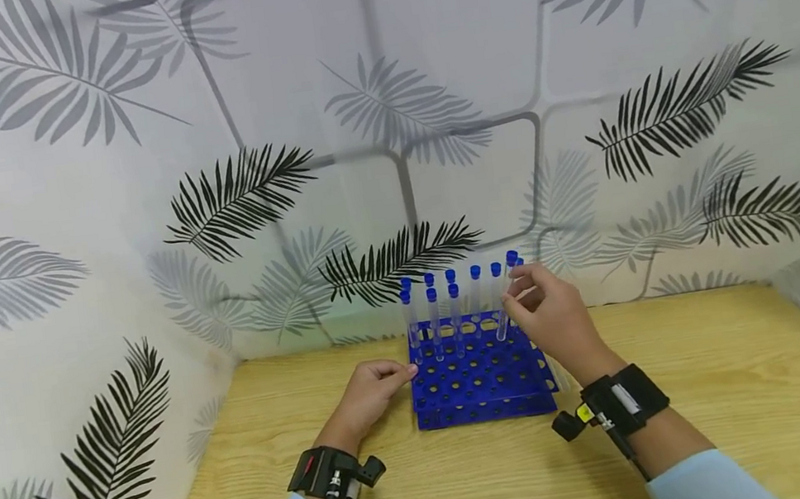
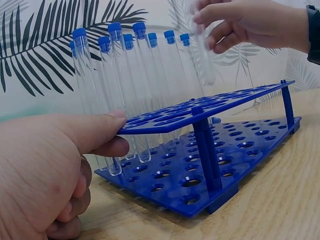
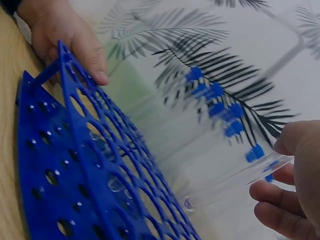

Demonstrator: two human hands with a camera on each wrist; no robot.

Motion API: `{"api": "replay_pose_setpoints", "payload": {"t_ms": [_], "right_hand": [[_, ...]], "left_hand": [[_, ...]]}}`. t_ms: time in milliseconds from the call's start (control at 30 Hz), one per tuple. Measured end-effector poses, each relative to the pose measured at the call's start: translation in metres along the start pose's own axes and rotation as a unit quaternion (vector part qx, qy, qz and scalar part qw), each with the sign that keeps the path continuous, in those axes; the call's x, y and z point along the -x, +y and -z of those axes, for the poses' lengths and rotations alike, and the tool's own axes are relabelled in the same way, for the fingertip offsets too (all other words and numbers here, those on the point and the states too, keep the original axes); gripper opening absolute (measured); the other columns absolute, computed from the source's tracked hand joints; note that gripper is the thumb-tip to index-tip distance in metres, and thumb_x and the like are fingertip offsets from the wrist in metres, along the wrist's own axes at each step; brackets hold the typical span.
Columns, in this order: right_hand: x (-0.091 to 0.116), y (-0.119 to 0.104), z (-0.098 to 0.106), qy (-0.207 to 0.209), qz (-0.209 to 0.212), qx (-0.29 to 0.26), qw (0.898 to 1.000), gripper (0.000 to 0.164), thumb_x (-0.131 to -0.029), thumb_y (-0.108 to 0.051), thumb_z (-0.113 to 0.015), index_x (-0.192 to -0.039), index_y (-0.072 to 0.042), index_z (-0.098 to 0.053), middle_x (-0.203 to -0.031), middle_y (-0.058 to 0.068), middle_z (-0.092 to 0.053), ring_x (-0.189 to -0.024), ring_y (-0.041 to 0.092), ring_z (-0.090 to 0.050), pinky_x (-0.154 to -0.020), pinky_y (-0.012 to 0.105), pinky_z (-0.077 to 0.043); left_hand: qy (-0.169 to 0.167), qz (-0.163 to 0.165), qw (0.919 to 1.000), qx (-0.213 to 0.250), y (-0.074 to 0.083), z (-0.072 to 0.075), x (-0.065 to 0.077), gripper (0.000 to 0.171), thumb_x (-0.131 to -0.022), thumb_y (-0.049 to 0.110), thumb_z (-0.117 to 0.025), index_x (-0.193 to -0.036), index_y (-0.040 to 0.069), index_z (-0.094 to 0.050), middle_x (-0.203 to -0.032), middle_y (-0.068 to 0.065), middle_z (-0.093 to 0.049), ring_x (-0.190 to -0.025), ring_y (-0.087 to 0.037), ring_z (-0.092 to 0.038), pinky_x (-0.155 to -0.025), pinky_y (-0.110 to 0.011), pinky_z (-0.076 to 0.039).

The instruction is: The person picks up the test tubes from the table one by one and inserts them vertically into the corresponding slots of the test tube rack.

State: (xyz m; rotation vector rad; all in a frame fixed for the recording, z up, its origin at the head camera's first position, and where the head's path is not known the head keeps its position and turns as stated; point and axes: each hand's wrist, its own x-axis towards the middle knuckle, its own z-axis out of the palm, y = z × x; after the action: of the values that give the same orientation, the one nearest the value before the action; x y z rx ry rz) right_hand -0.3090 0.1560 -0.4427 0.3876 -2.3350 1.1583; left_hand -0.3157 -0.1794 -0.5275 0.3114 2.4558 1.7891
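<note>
A blue two-tier test tube rack (image 1: 484,385) stands on the table. My left hand (image 1: 369,395) pinches the left edge of its upper plate between thumb and finger, as the left wrist view shows. Between the fingertips of my right hand (image 1: 554,318) is a clear test tube (image 3: 225,186) with a blue cap. This tube tilts over the back right of the rack, and its rounded bottom end shows above the upper plate in the right wrist view. Several blue-capped test tubes (image 2: 116,75) stand in the rack's back rows, mostly toward the left.
The rack rests on a light wood-grain table (image 1: 715,377). Close behind it hangs a pale wall covering (image 1: 467,183) with leaf patterns. The front rows of holes in the upper plate show no tubes.
</note>
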Motion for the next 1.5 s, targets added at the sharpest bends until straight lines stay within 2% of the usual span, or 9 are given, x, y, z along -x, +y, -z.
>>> {"api": "replay_pose_setpoints", "payload": {"t_ms": [133, 300, 467, 833, 1200, 1500], "right_hand": [[-0.003, -0.006, -0.015, -0.023, -0.001, 0.011, 1.0, 0.041, -0.109, -0.015, -0.078, -0.146, -0.003, -0.065, -0.117, 0.013, -0.079, -0.092, 0.029, -0.083, -0.075, 0.04, -0.065], [-0.008, -0.011, -0.027, -0.042, -0.009, 0.021, 0.999, 0.04, -0.11, -0.015, -0.077, -0.146, -0.004, -0.066, -0.12, 0.013, -0.08, -0.096, 0.03, -0.083, -0.08, 0.048, -0.067], [-0.01, -0.009, -0.032, -0.071, -0.025, 0.037, 0.996, 0.039, -0.111, -0.017, -0.076, -0.146, -0.006, -0.065, -0.12, 0.012, -0.08, -0.097, 0.029, -0.083, -0.079, 0.046, -0.067], [-0.006, 0.005, -0.046, -0.099, -0.023, 0.072, 0.992, 0.038, -0.109, -0.015, -0.078, -0.143, -0.006, -0.065, -0.116, 0.012, -0.082, -0.093, 0.027, -0.083, -0.075, 0.042, -0.067], [-0.001, 0.007, -0.048, -0.099, -0.027, 0.074, 0.992, 0.035, -0.109, -0.016, -0.079, -0.139, -0.003, -0.067, -0.118, 0.015, -0.083, -0.101, 0.033, -0.085, -0.084, 0.049, -0.069], [0.002, 0.009, -0.047, -0.11, -0.044, 0.076, 0.99, 0.035, -0.108, -0.015, -0.079, -0.138, 0.0, -0.072, -0.113, 0.014, -0.082, -0.102, 0.031, -0.083, -0.091, 0.049, -0.068]], "left_hand": [[-0.006, -0.001, 1.0, 0.005, 0.0, -0.002, 0.0, 0.03, -0.11, 0.031, -0.079, -0.101, 0.004, -0.088, -0.092, -0.004, -0.069, -0.074, -0.017, -0.046, -0.072, -0.032, -0.04], [-0.007, -0.004, 0.9999, 0.007, 0.0, -0.003, 0.0, 0.029, -0.11, 0.029, -0.079, -0.098, 0.004, -0.088, -0.095, -0.004, -0.073, -0.074, -0.017, -0.045, -0.073, -0.033, -0.04], [-0.01, -0.003, 0.9999, 0.005, -0.001, -0.002, -0.001, 0.03, -0.11, 0.03, -0.079, -0.096, 0.005, -0.088, -0.091, -0.004, -0.071, -0.073, -0.017, -0.044, -0.072, -0.033, -0.04], [-0.01, -0.004, 0.9999, 0.005, 0.001, -0.001, 0.0, 0.032, -0.11, 0.031, -0.079, -0.098, 0.003, -0.087, -0.076, 0.004, -0.055, -0.071, -0.016, -0.042, -0.069, -0.031, -0.038], [-0.009, -0.002, 1.0, 0.002, 0.0, 0.001, -0.001, 0.032, -0.11, 0.032, -0.079, -0.094, 0.006, -0.087, -0.073, 0.005, -0.052, -0.069, -0.016, -0.041, -0.069, -0.032, -0.038], [-0.006, -0.002, 1.0, -0.003, 0.0, 0.0, -0.001, 0.031, -0.11, 0.032, -0.079, -0.091, 0.007, -0.086, -0.072, 0.006, -0.048, -0.068, -0.016, -0.041, -0.069, -0.032, -0.037]]}}
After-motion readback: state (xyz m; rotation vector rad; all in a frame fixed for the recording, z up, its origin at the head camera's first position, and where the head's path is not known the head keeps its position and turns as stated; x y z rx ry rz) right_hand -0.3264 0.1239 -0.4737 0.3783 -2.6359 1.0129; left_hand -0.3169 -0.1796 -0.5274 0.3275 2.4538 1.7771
